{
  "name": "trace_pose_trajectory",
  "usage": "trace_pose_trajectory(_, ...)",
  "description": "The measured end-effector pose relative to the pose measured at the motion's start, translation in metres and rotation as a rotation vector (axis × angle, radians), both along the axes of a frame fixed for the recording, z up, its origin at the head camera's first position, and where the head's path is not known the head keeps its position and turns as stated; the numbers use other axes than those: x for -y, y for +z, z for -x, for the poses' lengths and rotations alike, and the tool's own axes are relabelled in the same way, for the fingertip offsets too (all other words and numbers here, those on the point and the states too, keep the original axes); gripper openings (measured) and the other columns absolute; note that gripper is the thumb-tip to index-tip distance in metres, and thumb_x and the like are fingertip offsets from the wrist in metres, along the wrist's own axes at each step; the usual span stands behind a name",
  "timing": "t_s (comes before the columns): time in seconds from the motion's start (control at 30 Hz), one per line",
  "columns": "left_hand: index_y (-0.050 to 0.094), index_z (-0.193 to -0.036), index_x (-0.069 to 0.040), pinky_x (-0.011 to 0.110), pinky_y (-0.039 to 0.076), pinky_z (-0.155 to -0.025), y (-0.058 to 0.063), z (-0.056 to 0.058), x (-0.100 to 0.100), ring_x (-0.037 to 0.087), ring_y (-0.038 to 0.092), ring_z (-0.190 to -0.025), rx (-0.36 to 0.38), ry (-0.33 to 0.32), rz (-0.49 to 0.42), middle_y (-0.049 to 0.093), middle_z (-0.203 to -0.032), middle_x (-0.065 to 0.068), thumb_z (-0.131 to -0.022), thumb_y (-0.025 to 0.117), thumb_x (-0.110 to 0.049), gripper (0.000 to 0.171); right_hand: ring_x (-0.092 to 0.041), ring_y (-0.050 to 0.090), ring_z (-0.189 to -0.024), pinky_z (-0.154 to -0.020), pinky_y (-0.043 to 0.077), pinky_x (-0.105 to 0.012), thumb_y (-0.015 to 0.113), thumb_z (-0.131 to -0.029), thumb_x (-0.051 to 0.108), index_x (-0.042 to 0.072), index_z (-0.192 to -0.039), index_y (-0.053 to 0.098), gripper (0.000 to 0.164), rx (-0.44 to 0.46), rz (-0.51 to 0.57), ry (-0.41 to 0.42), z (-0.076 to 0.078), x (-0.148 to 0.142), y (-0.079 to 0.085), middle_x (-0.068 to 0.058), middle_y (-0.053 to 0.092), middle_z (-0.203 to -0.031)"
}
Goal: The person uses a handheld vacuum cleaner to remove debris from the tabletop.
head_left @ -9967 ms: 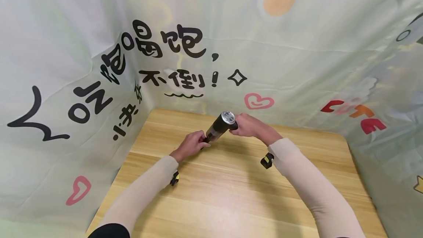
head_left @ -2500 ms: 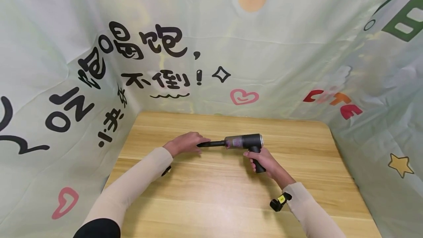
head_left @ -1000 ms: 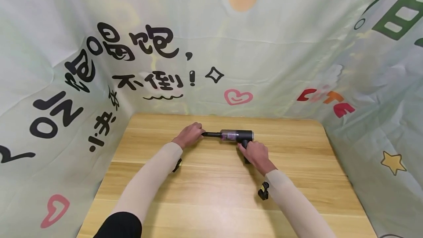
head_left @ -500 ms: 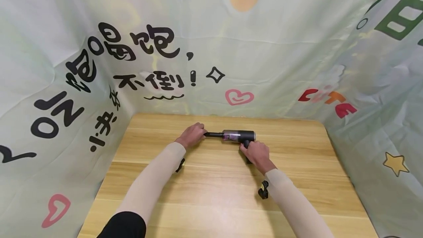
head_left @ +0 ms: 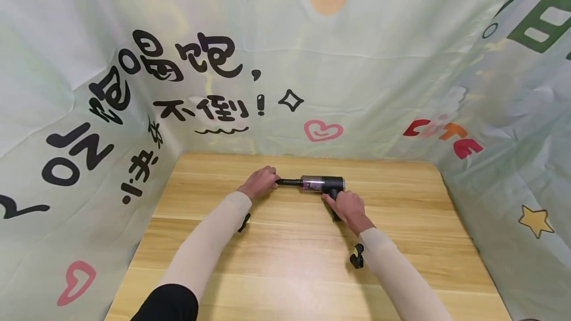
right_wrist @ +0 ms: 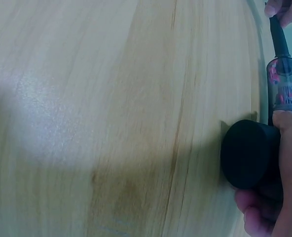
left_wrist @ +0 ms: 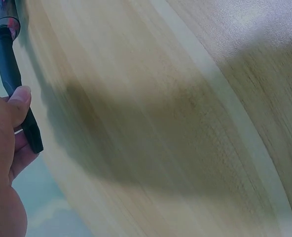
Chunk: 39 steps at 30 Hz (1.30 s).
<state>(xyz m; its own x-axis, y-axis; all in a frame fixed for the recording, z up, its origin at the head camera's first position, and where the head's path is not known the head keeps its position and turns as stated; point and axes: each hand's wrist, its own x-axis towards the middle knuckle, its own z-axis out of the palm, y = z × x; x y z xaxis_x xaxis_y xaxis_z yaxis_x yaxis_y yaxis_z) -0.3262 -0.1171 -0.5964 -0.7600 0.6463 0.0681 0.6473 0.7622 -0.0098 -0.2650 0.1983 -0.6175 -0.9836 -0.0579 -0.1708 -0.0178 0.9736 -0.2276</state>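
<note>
A black handheld vacuum cleaner (head_left: 333, 183) with a clear dust cup (head_left: 312, 183) lies sideways near the table's far edge, its narrow nozzle pointing left. Pink and white bits show inside the cup in the right wrist view. My left hand (head_left: 260, 182) pinches the black nozzle (left_wrist: 7, 64) near its tip, with the thumb (left_wrist: 20, 98) on one side and fingers behind. The handle (right_wrist: 249, 154) is in the grip of my right hand (head_left: 350, 207), which covers much of it. Whether the vacuum touches the table or hovers just over it, I cannot tell.
The wooden table (head_left: 285, 261) reaches from below my arms to a printed cloth backdrop (head_left: 379, 88), which stands along its back and both sides. A small black wrist camera (head_left: 357, 256) hangs under my right sleeve, and another (head_left: 244, 223) under my left.
Ten seconds ago the vacuum slanted with its round end toward me. It turned sideways, then moved toward the table's far edge. Over the last half second almost nothing moved.
</note>
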Motion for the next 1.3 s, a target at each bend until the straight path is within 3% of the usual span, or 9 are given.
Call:
trace_pose_trajectory(0.53, 0.08, -0.107, -0.01, 0.035, 0.058, -0.086, -0.007, -0.003, -0.001, 0.022, 0.066, -0.093, 0.023, 0.024, -0.008, 0.07, -0.097, 0.006, -0.099, 0.071, -0.025, 0.019, -0.02, 0.051, -0.051, -0.046, 0.037, -0.031, 0.041, -0.102, 0.071, 0.015, -0.055, 0.048, 0.074, 0.077, -0.04, 0.016, 0.0, 0.0, 0.004, -0.007, 0.052, -0.063)
trace_pose_trajectory(0.77, 0.077, -0.12, -0.01, 0.037, 0.057, -0.097, -0.011, -0.006, -0.002, 0.026, 0.067, -0.11, 0.086, 0.086, -0.037, 0.074, -0.115, 0.008, -0.101, 0.067, -0.025, 0.026, -0.021, 0.054, -0.053, -0.046, 0.039, -0.032, 0.035, -0.103, 0.072, 0.015, -0.055, 0.051, 0.076, 0.098, -0.066, 0.003, 0.002, 0.002, -0.002, -0.009, 0.057, -0.066)
trace_pose_trajectory(0.93, 0.073, -0.127, -0.009, 0.041, 0.057, -0.099, -0.017, -0.007, -0.001, 0.029, 0.068, -0.114, 0.085, 0.162, -0.035, 0.074, -0.123, 0.009, -0.102, 0.066, -0.027, 0.032, -0.021, 0.051, -0.052, -0.046, 0.037, -0.032, 0.036, -0.101, 0.076, 0.014, -0.056, 0.051, 0.078, 0.11, -0.021, -0.039, 0.003, -0.001, -0.003, -0.007, 0.053, -0.062)
trace_pose_trajectory(1.07, 0.07, -0.132, -0.009, 0.043, 0.058, -0.096, -0.027, -0.01, 0.009, 0.029, 0.068, -0.114, 0.05, 0.244, -0.018, 0.073, -0.127, 0.01, -0.103, 0.063, -0.032, 0.037, -0.02, 0.048, -0.052, -0.047, 0.035, -0.031, 0.039, -0.097, 0.08, 0.012, -0.063, 0.053, 0.077, 0.114, 0.08, -0.069, -0.001, -0.011, -0.003, -0.005, 0.049, -0.061)
trace_pose_trajectory(1.17, 0.07, -0.13, -0.008, 0.046, 0.058, -0.093, -0.032, -0.014, 0.025, 0.032, 0.067, -0.112, 0.044, 0.283, -0.059, 0.073, -0.125, 0.012, -0.105, 0.062, -0.033, 0.037, -0.02, 0.049, -0.056, -0.049, 0.037, -0.032, 0.04, -0.095, 0.083, 0.007, -0.072, 0.058, 0.081, 0.097, 0.165, -0.097, -0.008, -0.027, -0.004, -0.008, 0.054, -0.067)
trace_pose_trajectory(1.3, 0.068, -0.131, -0.004, 0.051, 0.056, -0.098, -0.032, -0.024, 0.054, 0.036, 0.064, -0.117, 0.126, 0.347, -0.156, 0.07, -0.128, 0.017, -0.108, 0.057, -0.033, 0.039, -0.029, 0.06, -0.075, -0.064, 0.049, -0.043, 0.04, -0.096, 0.081, 0.0, -0.093, 0.065, 0.086, 0.035, 0.215, -0.076, -0.021, -0.059, -0.01, -0.018, 0.065, -0.091)
